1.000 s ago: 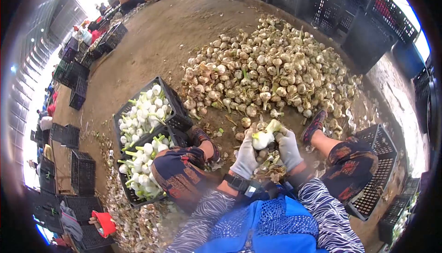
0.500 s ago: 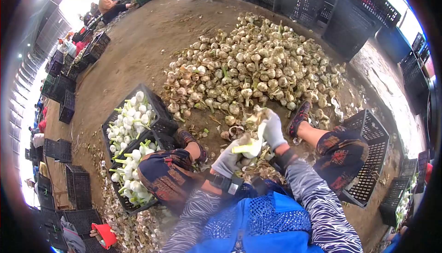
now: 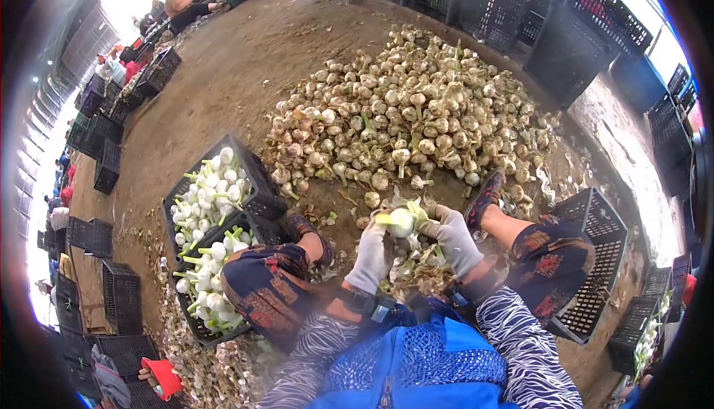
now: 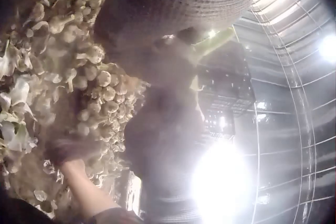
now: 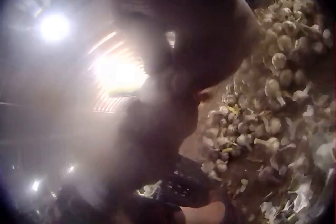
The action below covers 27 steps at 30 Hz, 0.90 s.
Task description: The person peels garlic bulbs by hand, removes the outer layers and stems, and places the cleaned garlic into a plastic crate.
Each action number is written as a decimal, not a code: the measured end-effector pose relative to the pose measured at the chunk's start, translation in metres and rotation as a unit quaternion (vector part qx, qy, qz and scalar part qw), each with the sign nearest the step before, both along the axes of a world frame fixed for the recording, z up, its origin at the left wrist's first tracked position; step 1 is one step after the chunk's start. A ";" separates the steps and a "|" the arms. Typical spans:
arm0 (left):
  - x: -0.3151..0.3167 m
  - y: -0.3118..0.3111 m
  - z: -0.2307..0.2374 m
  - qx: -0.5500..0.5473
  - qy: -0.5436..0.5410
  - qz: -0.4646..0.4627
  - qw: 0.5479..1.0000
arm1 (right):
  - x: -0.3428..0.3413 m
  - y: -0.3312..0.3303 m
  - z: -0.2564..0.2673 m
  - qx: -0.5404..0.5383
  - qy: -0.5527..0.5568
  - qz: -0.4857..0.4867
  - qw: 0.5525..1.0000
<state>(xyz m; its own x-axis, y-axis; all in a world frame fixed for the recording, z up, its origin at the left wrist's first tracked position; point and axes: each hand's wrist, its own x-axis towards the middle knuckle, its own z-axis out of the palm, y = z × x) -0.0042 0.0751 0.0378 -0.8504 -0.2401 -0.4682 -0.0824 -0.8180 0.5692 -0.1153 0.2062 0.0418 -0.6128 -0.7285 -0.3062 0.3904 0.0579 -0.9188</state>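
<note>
A white garlic bulb (image 3: 402, 223) with a short green stem lies between my two gloved hands, above my lap. My left hand (image 3: 370, 258) grips it from the stem side. On the other side my right hand (image 3: 457, 239) pinches it, with pale loose skin (image 3: 418, 213) showing at the fingertips. In the left wrist view the glove (image 4: 178, 3) is large and dim, with a green stem (image 4: 214, 45) sticking out past it. The right hand (image 5: 178, 40) is a dark, hazy shape in its own wrist view. Garlic peelings (image 3: 413, 271) lie below the hands.
A big heap of unpeeled garlic (image 3: 409, 111) covers the ground ahead. To the left stand two black crates (image 3: 256, 193) of white peeled bulbs (image 3: 212, 193). A black crate (image 3: 595, 260) is beside the right knee. Stacked crates (image 3: 476, 0) line the back.
The hands have turned the bulb and peeled skin from it, so more clean white shows. The right hand pulled up and away half a second ago and is now lower, back at the bulb.
</note>
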 end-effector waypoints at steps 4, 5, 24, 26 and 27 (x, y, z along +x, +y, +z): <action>0.005 0.000 -0.011 0.030 0.126 0.084 0.988 | 0.013 -0.015 -0.011 0.036 0.173 -0.063 0.982; 0.005 0.005 -0.010 -0.045 0.120 0.093 0.987 | 0.018 -0.017 -0.008 0.060 0.280 -0.072 0.955; 0.007 0.002 -0.016 -0.050 0.036 0.025 0.998 | -0.042 0.000 -0.054 0.331 0.477 -0.065 0.811; 0.008 -0.004 -0.016 0.056 0.124 0.024 0.990 | -0.041 0.007 -0.061 0.444 0.453 0.141 0.760; 0.006 -0.003 -0.014 0.069 0.115 0.047 0.990 | -0.036 0.010 -0.057 0.381 0.418 0.186 0.804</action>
